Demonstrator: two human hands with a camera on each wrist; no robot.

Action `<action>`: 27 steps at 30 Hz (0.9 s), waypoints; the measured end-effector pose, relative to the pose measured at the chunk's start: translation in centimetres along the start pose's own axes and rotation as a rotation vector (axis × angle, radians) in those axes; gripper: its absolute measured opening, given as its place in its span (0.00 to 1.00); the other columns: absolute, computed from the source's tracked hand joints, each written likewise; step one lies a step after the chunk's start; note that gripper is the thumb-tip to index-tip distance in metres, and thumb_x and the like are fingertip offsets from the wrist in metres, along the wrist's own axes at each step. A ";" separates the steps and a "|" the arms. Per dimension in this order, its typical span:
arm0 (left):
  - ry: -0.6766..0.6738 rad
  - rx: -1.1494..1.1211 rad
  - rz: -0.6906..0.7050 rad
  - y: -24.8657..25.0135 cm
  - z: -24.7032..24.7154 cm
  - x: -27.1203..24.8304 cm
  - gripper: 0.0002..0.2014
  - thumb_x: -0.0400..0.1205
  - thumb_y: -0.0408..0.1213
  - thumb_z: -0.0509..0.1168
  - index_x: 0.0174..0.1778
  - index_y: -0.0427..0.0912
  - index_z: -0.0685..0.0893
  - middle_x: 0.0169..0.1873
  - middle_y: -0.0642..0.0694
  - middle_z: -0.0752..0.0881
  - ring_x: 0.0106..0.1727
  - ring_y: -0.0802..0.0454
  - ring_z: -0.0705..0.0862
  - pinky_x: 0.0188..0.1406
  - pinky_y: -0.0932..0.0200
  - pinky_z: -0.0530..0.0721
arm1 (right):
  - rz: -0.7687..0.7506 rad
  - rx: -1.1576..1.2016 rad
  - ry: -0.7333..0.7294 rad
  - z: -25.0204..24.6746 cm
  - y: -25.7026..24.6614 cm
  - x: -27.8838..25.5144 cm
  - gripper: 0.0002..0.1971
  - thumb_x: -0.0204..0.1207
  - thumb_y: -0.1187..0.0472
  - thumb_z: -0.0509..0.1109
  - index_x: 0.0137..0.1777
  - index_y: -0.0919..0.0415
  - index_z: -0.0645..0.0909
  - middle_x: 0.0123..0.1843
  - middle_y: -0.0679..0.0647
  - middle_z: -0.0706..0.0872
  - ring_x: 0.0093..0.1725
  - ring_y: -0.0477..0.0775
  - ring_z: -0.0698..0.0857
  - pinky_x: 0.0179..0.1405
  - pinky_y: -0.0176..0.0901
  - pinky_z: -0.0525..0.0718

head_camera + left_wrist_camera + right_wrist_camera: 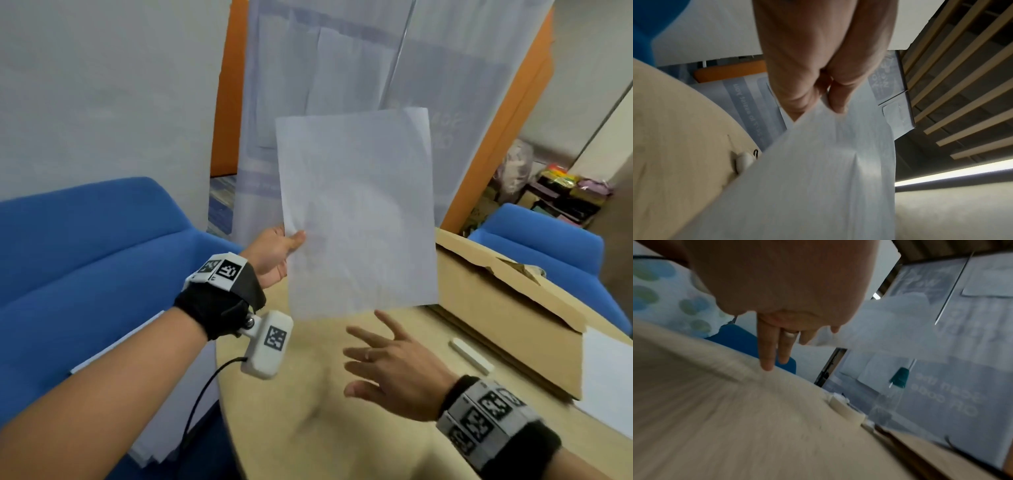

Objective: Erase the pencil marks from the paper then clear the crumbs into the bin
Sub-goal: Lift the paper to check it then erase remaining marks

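My left hand [284, 245] pinches the left edge of a white sheet of paper [356, 212] and holds it upright above the round wooden table [308, 428]. In the left wrist view thumb and fingers [836, 100] clamp the paper [818, 178]. Below the sheet my right hand [380, 359] hovers over the table with fingers spread and straight, holding nothing; its fingers [768, 353] show blurred in the right wrist view. A white eraser [471, 354] lies on the table to the right of that hand, beside the cardboard box. No bin is in view.
An open cardboard box [507, 308] lies on the table's right side, with more white paper [609, 377] at the right edge. Blue chairs stand at left [85, 260] and far right [548, 246]. A translucent panel [376, 68] hangs behind the table.
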State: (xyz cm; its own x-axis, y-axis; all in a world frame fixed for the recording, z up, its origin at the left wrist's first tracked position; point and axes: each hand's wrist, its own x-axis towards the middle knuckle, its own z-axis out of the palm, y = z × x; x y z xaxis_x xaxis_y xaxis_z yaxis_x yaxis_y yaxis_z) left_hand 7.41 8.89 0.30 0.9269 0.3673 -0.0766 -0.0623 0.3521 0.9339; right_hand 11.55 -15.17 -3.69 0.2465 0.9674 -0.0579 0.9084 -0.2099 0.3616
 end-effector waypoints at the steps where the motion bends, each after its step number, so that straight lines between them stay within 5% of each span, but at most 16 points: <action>1: 0.010 0.005 0.001 0.2 -0.4 0.2 0.11 0.86 0.29 0.53 0.61 0.36 0.78 0.49 0.42 0.85 0.48 0.49 0.85 0.46 0.51 0.87 | -0.001 0.032 0.078 0.0 -0.1 -1.0 0.33 0.82 0.37 0.40 0.42 0.43 0.89 0.45 0.35 0.91 0.58 0.42 0.87 0.70 0.52 0.60; 4: 0.008 0.011 -0.021 0.4 -1.2 0.7 0.12 0.87 0.30 0.53 0.62 0.36 0.78 0.50 0.43 0.85 0.49 0.49 0.85 0.43 0.54 0.88 | 0.091 0.219 0.356 -0.5 0.6 -3.5 0.28 0.83 0.41 0.47 0.38 0.47 0.88 0.35 0.37 0.89 0.37 0.41 0.88 0.53 0.43 0.82; 6: 0.001 0.010 -0.045 0.2 -1.3 0.9 0.10 0.87 0.30 0.53 0.57 0.38 0.79 0.49 0.43 0.85 0.48 0.49 0.85 0.41 0.53 0.88 | 0.312 0.320 0.458 -0.1 2.2 -5.1 0.23 0.83 0.47 0.54 0.37 0.51 0.88 0.34 0.43 0.90 0.32 0.46 0.87 0.37 0.40 0.83; 8: -0.010 0.012 -0.069 -0.2 -1.2 1.1 0.10 0.87 0.31 0.53 0.54 0.40 0.80 0.49 0.44 0.86 0.48 0.50 0.84 0.40 0.54 0.88 | 0.636 0.374 0.371 1.0 4.8 -6.9 0.12 0.79 0.56 0.63 0.46 0.56 0.89 0.42 0.52 0.90 0.37 0.54 0.86 0.37 0.45 0.83; 11: -0.029 0.015 -0.104 -1.0 -0.8 1.5 0.12 0.87 0.30 0.52 0.61 0.37 0.79 0.49 0.46 0.86 0.45 0.51 0.86 0.36 0.59 0.89 | 0.968 0.410 -0.022 3.7 8.4 -9.2 0.16 0.81 0.58 0.61 0.65 0.60 0.81 0.61 0.57 0.82 0.55 0.57 0.81 0.54 0.46 0.78; 13: -0.024 0.019 -0.119 -1.3 -0.4 1.9 0.15 0.87 0.29 0.52 0.67 0.35 0.77 0.45 0.46 0.88 0.40 0.53 0.88 0.36 0.59 0.89 | 1.017 0.409 -0.193 5.2 9.6 -9.6 0.18 0.82 0.55 0.59 0.68 0.58 0.77 0.66 0.58 0.79 0.62 0.57 0.80 0.61 0.46 0.77; 17: -0.007 0.040 -0.171 -1.7 -0.1 3.3 0.17 0.87 0.29 0.51 0.72 0.33 0.72 0.49 0.43 0.85 0.42 0.51 0.87 0.35 0.59 0.88 | 0.989 0.503 -0.355 6.9 10.6 -8.8 0.09 0.82 0.52 0.58 0.56 0.52 0.78 0.59 0.55 0.82 0.52 0.53 0.82 0.53 0.41 0.80; 20: -0.065 0.089 -0.241 -2.4 0.2 3.9 0.18 0.87 0.30 0.51 0.73 0.32 0.71 0.49 0.44 0.85 0.47 0.49 0.85 0.38 0.59 0.89 | 1.001 0.491 -0.379 7.8 11.5 -8.3 0.12 0.81 0.54 0.61 0.61 0.55 0.79 0.55 0.53 0.81 0.50 0.51 0.80 0.52 0.39 0.79; 27: -0.181 0.054 -0.327 -3.2 0.0 2.2 0.13 0.87 0.30 0.50 0.56 0.40 0.80 0.38 0.48 0.92 0.36 0.54 0.91 0.37 0.57 0.90 | 1.036 0.497 -0.394 7.2 11.8 -7.1 0.14 0.79 0.48 0.63 0.59 0.55 0.81 0.52 0.55 0.82 0.47 0.53 0.80 0.43 0.41 0.76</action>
State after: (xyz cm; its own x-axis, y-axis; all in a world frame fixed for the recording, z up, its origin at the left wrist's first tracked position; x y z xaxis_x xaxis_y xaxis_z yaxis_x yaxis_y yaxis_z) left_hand 9.66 8.55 -2.86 0.9451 0.0835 -0.3160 0.2634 0.3778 0.8876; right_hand 22.96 -25.52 -5.73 0.9399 0.2177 -0.2629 0.2290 -0.9734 0.0125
